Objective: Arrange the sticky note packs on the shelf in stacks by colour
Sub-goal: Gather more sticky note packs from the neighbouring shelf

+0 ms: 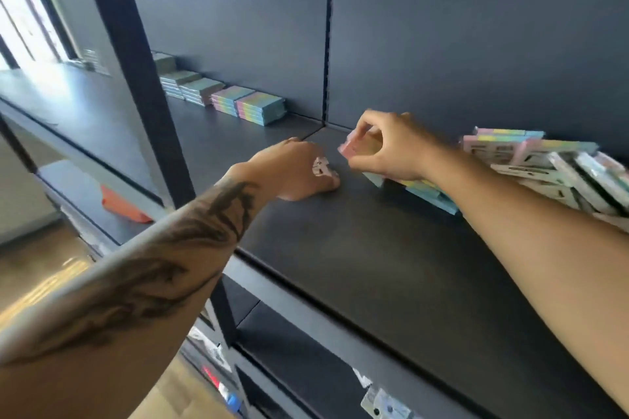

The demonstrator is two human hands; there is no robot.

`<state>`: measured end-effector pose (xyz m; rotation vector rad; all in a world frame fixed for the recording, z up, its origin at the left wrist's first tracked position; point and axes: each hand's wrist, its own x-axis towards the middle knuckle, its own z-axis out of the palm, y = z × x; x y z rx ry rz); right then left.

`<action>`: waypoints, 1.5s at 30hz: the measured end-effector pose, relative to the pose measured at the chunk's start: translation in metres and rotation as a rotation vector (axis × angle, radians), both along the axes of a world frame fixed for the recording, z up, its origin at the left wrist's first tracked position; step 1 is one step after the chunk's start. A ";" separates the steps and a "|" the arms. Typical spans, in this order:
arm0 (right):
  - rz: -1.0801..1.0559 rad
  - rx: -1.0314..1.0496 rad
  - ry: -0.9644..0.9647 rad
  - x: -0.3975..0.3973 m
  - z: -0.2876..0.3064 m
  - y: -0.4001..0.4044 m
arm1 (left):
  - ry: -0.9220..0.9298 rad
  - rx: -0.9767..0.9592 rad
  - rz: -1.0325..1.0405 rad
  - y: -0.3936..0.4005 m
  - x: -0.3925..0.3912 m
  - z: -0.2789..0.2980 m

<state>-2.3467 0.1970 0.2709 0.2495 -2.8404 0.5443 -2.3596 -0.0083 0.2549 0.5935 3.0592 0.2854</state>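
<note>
Shelf [391, 248]: matt dark board, smooth, on dark metal uprights [136, 78]. Packs [260, 108]: pastel paper in glossy clear wrap. Loose packs [551, 163]: printed white card backs. Floor [41, 269]: glossy wood-look.

You stand in what looks like a shop. Dark metal shelving [391, 258] with slotted uprights [327, 44] runs in tiers along a large window [20, 10]. Wrapped sticky note packs [248, 104] sit in rows at the shelf's back edge, and hang-tab packaged goods [384, 405] fill the tier below.
</note>
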 end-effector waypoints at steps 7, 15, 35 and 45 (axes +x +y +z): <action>0.277 -0.006 0.106 0.036 0.000 -0.039 | 0.119 -0.024 0.073 -0.036 0.091 0.010; 0.411 0.082 0.063 0.101 0.000 -0.113 | 0.127 0.006 0.126 -0.137 0.175 0.004; 0.809 0.129 -0.093 0.122 -0.056 -0.528 | 0.018 0.009 0.522 -0.550 0.266 -0.042; 0.910 0.122 -0.037 -0.014 -0.032 -0.649 | 0.027 0.017 0.617 -0.652 0.153 -0.030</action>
